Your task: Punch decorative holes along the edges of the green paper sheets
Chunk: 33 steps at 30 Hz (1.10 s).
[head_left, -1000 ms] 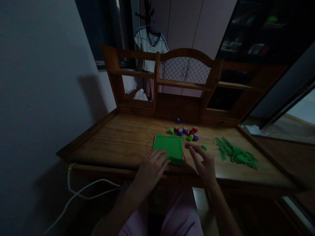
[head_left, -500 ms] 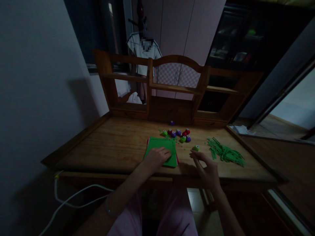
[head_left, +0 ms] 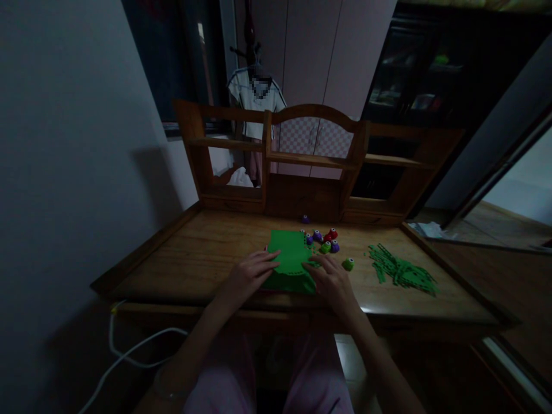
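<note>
Two hands hold a green sheet (head_left: 288,248) at the frame's centre: the left hand (head_left: 252,270) closed on its left edge, the right hand (head_left: 332,280) on its right. Thumbs are hard to make out. The sheet partly hides the green stack (head_left: 288,283) and small round pieces (head_left: 317,236). Tabletop (head_left: 207,247) spreads wide at left; its front edge runs just below.

Right hand (head_left: 331,278) now at green sheet (head_left: 287,251), punched edge (head_left: 295,273) nearer

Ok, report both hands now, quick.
Left hand: holding the green sheet by its left edge.
Right hand: at the sheet's right edge; grip cannot be told.
</note>
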Each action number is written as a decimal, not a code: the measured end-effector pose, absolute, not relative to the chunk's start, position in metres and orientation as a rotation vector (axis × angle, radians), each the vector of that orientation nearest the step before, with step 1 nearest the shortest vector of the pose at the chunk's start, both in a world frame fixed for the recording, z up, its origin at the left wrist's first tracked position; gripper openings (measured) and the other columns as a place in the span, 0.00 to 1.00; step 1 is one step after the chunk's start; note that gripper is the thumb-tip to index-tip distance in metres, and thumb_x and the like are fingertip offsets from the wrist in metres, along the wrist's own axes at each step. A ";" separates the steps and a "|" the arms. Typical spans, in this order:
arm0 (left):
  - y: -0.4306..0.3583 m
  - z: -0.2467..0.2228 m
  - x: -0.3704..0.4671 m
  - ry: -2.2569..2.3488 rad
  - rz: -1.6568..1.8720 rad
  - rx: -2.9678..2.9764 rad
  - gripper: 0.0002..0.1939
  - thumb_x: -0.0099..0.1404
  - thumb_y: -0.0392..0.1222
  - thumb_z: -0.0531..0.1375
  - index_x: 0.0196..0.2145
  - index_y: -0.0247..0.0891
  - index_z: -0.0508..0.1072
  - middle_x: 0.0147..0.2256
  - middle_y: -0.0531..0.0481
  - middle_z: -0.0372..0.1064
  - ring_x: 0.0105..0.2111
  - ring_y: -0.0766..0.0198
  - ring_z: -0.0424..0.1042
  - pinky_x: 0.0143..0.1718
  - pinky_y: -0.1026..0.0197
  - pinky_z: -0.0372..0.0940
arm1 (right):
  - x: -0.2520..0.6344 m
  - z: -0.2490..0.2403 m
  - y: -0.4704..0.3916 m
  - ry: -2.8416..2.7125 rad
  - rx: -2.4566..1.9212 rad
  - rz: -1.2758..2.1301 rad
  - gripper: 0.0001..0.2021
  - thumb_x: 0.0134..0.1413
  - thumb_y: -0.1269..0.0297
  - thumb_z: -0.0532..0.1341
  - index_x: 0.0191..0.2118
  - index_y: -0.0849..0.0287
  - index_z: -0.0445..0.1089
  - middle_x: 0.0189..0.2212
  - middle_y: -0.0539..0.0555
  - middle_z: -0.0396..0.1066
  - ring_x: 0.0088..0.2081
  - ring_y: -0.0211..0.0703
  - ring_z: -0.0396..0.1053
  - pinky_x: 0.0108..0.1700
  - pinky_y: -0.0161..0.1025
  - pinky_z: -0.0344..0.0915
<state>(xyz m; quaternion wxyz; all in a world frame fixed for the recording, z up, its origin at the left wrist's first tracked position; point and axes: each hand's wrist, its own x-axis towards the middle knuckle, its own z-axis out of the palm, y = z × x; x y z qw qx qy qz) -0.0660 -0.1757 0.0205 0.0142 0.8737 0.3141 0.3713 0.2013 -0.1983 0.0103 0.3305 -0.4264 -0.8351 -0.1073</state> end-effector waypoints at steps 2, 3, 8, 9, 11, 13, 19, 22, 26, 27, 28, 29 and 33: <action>-0.182 0.022 -0.064 1.215 1.094 2.763 0.14 0.63 0.39 0.60 0.48 0.45 0.73 0.51 0.48 0.68 0.49 0.55 0.64 0.52 0.46 0.57 | 0.197 0.010 -0.198 -2.262 -1.145 -0.330 0.14 0.57 0.73 0.59 0.48 0.53 0.72 0.43 0.57 0.70 0.47 0.49 0.65 0.48 0.45 0.65; -0.185 0.022 -0.062 1.302 1.058 2.779 0.15 0.62 0.40 0.61 0.47 0.46 0.73 0.49 0.48 0.69 0.48 0.54 0.64 0.52 0.44 0.56 | 0.194 0.009 -0.199 -2.297 -1.172 -0.345 0.14 0.57 0.73 0.59 0.47 0.53 0.72 0.42 0.57 0.70 0.46 0.49 0.65 0.46 0.44 0.65; -0.196 0.017 -0.044 1.299 0.858 2.912 0.12 0.63 0.45 0.60 0.44 0.41 0.72 0.43 0.46 0.68 0.46 0.54 0.62 0.51 0.47 0.55 | 0.180 0.011 -0.207 -2.391 -1.272 -0.360 0.07 0.57 0.71 0.60 0.41 0.56 0.73 0.36 0.57 0.69 0.41 0.48 0.65 0.43 0.44 0.64; -0.196 0.015 -0.042 1.273 0.813 2.940 0.10 0.64 0.44 0.59 0.42 0.41 0.72 0.42 0.46 0.68 0.46 0.54 0.63 0.51 0.47 0.55 | 0.178 0.012 -0.209 -2.396 -1.275 -0.351 0.07 0.57 0.71 0.60 0.39 0.56 0.74 0.36 0.57 0.69 0.41 0.48 0.65 0.43 0.44 0.63; -0.194 0.010 -0.039 1.222 0.732 2.969 0.06 0.66 0.41 0.56 0.39 0.40 0.71 0.39 0.47 0.68 0.44 0.56 0.63 0.50 0.49 0.56 | 0.177 0.014 -0.210 -2.390 -1.267 -0.298 0.06 0.57 0.71 0.60 0.38 0.56 0.74 0.36 0.56 0.70 0.42 0.48 0.65 0.44 0.43 0.63; -0.191 0.006 -0.039 1.190 0.694 2.945 0.05 0.67 0.40 0.54 0.37 0.39 0.70 0.37 0.48 0.67 0.42 0.58 0.64 0.48 0.52 0.57 | 0.179 0.013 -0.208 -2.352 -1.250 -0.183 0.07 0.57 0.70 0.60 0.40 0.54 0.74 0.37 0.55 0.70 0.42 0.47 0.66 0.45 0.43 0.63; -0.187 0.007 -0.045 1.148 0.662 2.772 0.08 0.68 0.46 0.54 0.36 0.39 0.68 0.38 0.50 0.65 0.39 0.62 0.66 0.40 0.60 0.60 | 0.190 0.004 -0.192 -2.210 -1.101 0.321 0.05 0.55 0.65 0.63 0.37 0.53 0.76 0.35 0.52 0.72 0.39 0.41 0.68 0.42 0.37 0.63; -0.187 0.009 -0.045 1.148 0.666 2.760 0.10 0.67 0.48 0.54 0.37 0.39 0.68 0.38 0.50 0.64 0.39 0.62 0.66 0.40 0.61 0.60 | 0.194 0.007 -0.189 -2.163 -1.074 0.482 0.05 0.55 0.62 0.63 0.35 0.55 0.76 0.34 0.52 0.72 0.39 0.42 0.69 0.42 0.37 0.63; -0.187 0.008 -0.043 1.152 0.697 2.743 0.10 0.68 0.47 0.54 0.37 0.39 0.68 0.39 0.49 0.64 0.40 0.62 0.65 0.41 0.61 0.60 | 0.197 0.015 -0.187 -2.131 -1.089 0.634 0.09 0.55 0.57 0.63 0.34 0.58 0.75 0.33 0.53 0.73 0.36 0.42 0.69 0.39 0.37 0.63; -0.186 0.008 -0.043 1.153 0.702 2.732 0.09 0.68 0.47 0.53 0.36 0.40 0.68 0.38 0.49 0.64 0.40 0.62 0.65 0.41 0.61 0.60 | 0.198 0.017 -0.186 -2.127 -1.104 0.658 0.10 0.55 0.57 0.62 0.34 0.58 0.75 0.32 0.53 0.73 0.35 0.42 0.69 0.39 0.37 0.63; -0.185 0.007 -0.042 1.155 0.706 2.719 0.09 0.68 0.47 0.53 0.36 0.40 0.68 0.38 0.50 0.64 0.40 0.62 0.65 0.41 0.61 0.60 | 0.199 0.017 -0.185 -2.124 -1.121 0.673 0.11 0.55 0.56 0.62 0.33 0.59 0.75 0.31 0.53 0.73 0.35 0.41 0.69 0.38 0.37 0.63; -0.184 0.006 -0.041 1.159 0.712 2.703 0.09 0.69 0.46 0.53 0.36 0.39 0.68 0.37 0.50 0.64 0.40 0.62 0.65 0.41 0.61 0.60 | 0.200 0.017 -0.184 -2.125 -1.139 0.682 0.11 0.55 0.56 0.62 0.33 0.59 0.75 0.31 0.52 0.73 0.34 0.41 0.68 0.38 0.37 0.63; -0.176 0.002 -0.039 1.153 0.707 2.665 0.10 0.69 0.45 0.51 0.35 0.39 0.68 0.37 0.49 0.63 0.40 0.62 0.65 0.41 0.61 0.61 | 0.201 0.013 -0.177 -2.132 -1.185 0.751 0.13 0.55 0.55 0.62 0.32 0.60 0.75 0.28 0.51 0.72 0.32 0.39 0.67 0.35 0.35 0.61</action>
